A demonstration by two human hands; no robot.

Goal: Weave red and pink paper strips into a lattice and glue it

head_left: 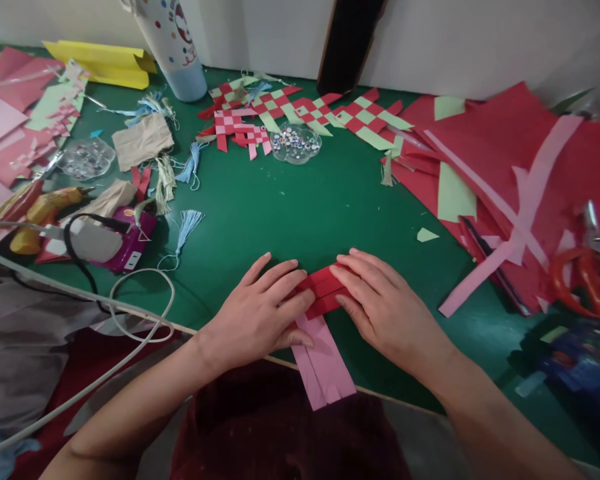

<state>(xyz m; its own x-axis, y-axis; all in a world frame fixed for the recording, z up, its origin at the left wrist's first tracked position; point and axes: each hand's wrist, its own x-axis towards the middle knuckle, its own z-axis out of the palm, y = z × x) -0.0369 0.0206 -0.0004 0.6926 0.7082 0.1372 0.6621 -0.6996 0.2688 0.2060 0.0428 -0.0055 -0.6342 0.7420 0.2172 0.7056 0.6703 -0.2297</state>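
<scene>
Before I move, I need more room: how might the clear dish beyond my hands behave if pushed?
The clear dish looks wide and shallow, so it probably won't tip. Its see-through wall suggests plastic, so it's likely light. The small shiny pieces look loose, so a jolt might spill some.

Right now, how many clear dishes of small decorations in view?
2: one clear dish by the woven paper pieces at the back, another dish left of the beige piece. More could be hidden under the piled paper.

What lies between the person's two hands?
Head view: red paper strips span from left hand to right hand; pink strips extend toward the person.
</scene>
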